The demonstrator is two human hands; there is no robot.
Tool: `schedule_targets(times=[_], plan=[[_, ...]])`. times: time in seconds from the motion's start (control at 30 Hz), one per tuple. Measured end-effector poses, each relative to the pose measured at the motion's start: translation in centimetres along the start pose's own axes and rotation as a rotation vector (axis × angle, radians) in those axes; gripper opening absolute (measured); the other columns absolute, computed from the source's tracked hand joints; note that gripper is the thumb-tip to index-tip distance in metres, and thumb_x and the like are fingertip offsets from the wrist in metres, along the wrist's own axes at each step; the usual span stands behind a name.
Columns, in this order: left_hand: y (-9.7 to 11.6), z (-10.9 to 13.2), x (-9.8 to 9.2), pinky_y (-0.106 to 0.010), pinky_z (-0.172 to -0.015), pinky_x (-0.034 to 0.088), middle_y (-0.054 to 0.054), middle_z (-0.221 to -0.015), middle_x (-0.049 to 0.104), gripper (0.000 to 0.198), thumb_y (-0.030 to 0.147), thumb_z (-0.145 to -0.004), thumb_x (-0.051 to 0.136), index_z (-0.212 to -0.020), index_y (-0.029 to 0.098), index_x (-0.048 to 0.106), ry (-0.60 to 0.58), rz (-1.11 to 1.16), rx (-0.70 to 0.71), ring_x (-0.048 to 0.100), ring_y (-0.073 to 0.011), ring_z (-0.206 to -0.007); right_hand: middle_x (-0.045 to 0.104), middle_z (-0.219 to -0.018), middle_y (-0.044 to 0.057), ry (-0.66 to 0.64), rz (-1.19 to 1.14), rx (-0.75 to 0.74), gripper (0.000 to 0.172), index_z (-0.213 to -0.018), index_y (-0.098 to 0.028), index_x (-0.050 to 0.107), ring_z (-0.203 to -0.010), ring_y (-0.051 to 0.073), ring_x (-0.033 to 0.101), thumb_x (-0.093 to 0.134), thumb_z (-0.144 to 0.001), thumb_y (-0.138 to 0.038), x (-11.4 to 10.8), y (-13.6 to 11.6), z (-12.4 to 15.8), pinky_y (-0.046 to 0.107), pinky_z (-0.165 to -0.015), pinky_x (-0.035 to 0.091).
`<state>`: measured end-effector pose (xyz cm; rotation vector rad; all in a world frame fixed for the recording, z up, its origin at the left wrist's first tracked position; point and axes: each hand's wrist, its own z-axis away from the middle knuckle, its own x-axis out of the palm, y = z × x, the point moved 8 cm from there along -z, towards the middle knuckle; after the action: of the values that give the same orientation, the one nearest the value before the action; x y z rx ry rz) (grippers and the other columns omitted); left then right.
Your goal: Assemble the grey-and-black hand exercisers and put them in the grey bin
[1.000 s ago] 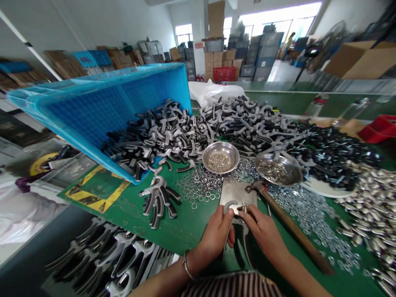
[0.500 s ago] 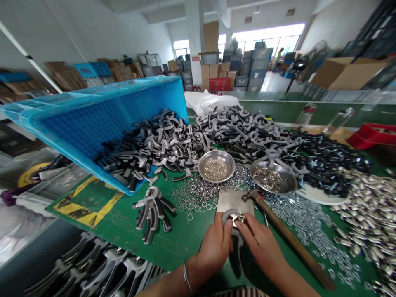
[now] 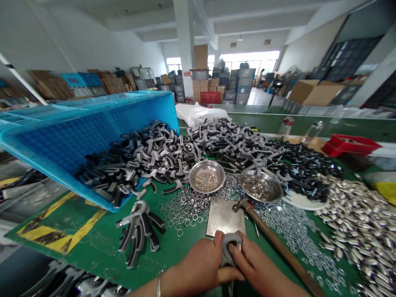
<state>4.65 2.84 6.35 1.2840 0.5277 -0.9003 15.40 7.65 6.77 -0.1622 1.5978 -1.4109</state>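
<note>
A grey hand grip strengthener point(image 3: 229, 240) with a curved hook-like top is held between both hands at the front of the bench. My left hand point(image 3: 199, 260) is closed around its left side, thumb across the lower part. On the other side my right hand point(image 3: 255, 258) pinches it, close to a metal coil spring point(image 3: 239, 245) that partly shows. The handles below are mostly hidden by the fingers. Just beyond the hands lies a square metal plate point(image 3: 224, 218). A wooden-handled hammer point(image 3: 272, 235) rests to its right, its head at the plate's edge.
Several grip strengtheners point(image 3: 140, 231) lie grouped at left. Behind, grey-black handles point(image 3: 213, 142) spill from a tipped blue crate point(image 3: 58, 136). Metal bowls of small parts point(image 3: 206, 177) point(image 3: 261, 186), loose rings point(image 3: 185, 206), nuts point(image 3: 291, 227), black knobs point(image 3: 312, 165) and silvery pieces point(image 3: 365, 222) cover the bench.
Both hands have drawn the grip strengthener off the metal plate, toward my body, and turned it. The fingers now wrap closer around it. The view has tilted up and shifted right.
</note>
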Motion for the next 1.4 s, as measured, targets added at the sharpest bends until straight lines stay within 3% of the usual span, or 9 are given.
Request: schedule_targets(times=[0.17,0.33,0.53,0.7,0.9,1.07,1.23,1.33,1.4], plan=[[-0.9,-4.5,-0.8,-0.039,-0.077,0.054,-0.020,-0.107,0.071,0.080,0.071,-0.081,0.059,-0.132,0.010,0.047,-0.011,-0.094,0.061,0.070,-0.0361,-0.096,0.071,-0.100,0.011,0.003,0.223,-0.012,0.033,-0.112,-0.018,0.061,-0.094,0.023,0.068,0.040,-0.101,-0.040,-1.4,2.3,-3.2,0.033,-0.085,0.050],[-3.0,-11.1,-1.7,-0.043,-0.081,0.054,-0.022,-0.108,0.071,0.063,0.064,-0.082,0.061,-0.119,0.012,0.061,-0.015,-0.325,-0.017,0.069,-0.0388,-0.099,0.066,-0.117,0.013,0.147,0.486,-0.007,0.024,-0.113,-0.018,0.066,-0.118,0.026,0.057,0.050,-0.099,-0.029,-9.1,4.6,-9.3,0.039,-0.101,0.042],[2.1,-19.7,-4.3,-0.045,-0.086,0.049,-0.017,-0.093,0.075,0.026,0.035,-0.091,0.055,-0.097,0.016,0.071,0.122,-0.505,0.181,0.070,-0.0352,-0.094,0.062,-0.126,0.009,0.321,0.732,0.182,0.029,-0.120,-0.018,0.062,-0.110,0.024,0.062,0.061,-0.096,-0.034,-17.9,9.0,-12.2,0.046,-0.093,0.052],[8.3,-27.4,-4.7,-0.043,-0.099,0.043,-0.015,-0.106,0.074,0.039,0.007,-0.089,0.037,-0.100,0.014,0.073,0.197,-0.513,0.322,0.066,-0.0299,-0.107,0.062,-0.126,0.009,0.360,0.774,0.270,0.034,-0.125,-0.018,0.059,-0.106,0.023,0.064,0.062,-0.095,-0.035,-18.3,11.8,-14.0,0.044,-0.088,0.055],[6.6,-31.5,-2.0,-0.048,-0.102,0.041,-0.015,-0.101,0.076,0.045,0.000,-0.083,0.033,-0.096,0.014,0.075,0.175,-0.579,0.288,0.068,-0.0313,-0.105,0.068,-0.114,0.011,0.422,0.694,0.286,0.018,-0.108,-0.016,0.067,-0.107,0.026,0.064,0.061,-0.093,-0.023,-17.6,13.2,-14.3,0.041,-0.085,0.055],[5.8,-31.8,-2.3,-0.044,-0.100,0.041,-0.017,-0.110,0.072,0.039,0.003,-0.088,0.036,-0.107,0.012,0.069,0.163,-0.517,0.267,0.066,-0.0298,-0.109,0.072,-0.103,0.015,0.562,0.532,0.234,0.021,-0.097,-0.013,0.069,-0.098,0.028,0.066,0.058,-0.080,-0.010,-19.5,11.7,-13.4,0.035,-0.078,0.051],[7.2,-25.5,-6.3,-0.035,-0.092,0.047,-0.014,-0.106,0.071,0.023,0.011,-0.085,0.050,-0.102,0.014,0.065,0.286,0.109,0.326,0.066,-0.0255,-0.103,0.072,-0.097,0.009,0.571,0.210,0.109,0.023,-0.098,-0.015,0.066,-0.090,0.022,0.065,0.054,-0.080,-0.012,-20.3,8.5,-10.7,0.032,-0.080,0.049],[3.1,-21.7,-7.8,-0.031,-0.085,0.050,-0.008,-0.094,0.073,0.016,0.022,-0.088,0.054,-0.099,0.015,0.064,0.323,0.233,0.193,0.069,-0.0211,-0.091,0.070,-0.111,0.008,0.496,-0.008,0.023,0.024,-0.106,-0.019,0.064,-0.102,0.021,0.063,0.050,-0.088,-0.026,-19.0,8.2,-9.3,0.037,-0.092,0.048],[-0.4,-18.3,-8.3,-0.031,-0.081,0.053,-0.005,-0.091,0.073,0.019,0.028,-0.089,0.058,-0.102,0.016,0.062,0.327,0.448,0.141,0.072,-0.0193,-0.085,0.071,-0.103,0.007,0.401,-0.136,0.002,0.026,-0.104,-0.019,0.063,-0.090,0.020,0.068,0.052,-0.089,-0.037,-16.7,8.3,-8.2,0.037,-0.085,0.052]])
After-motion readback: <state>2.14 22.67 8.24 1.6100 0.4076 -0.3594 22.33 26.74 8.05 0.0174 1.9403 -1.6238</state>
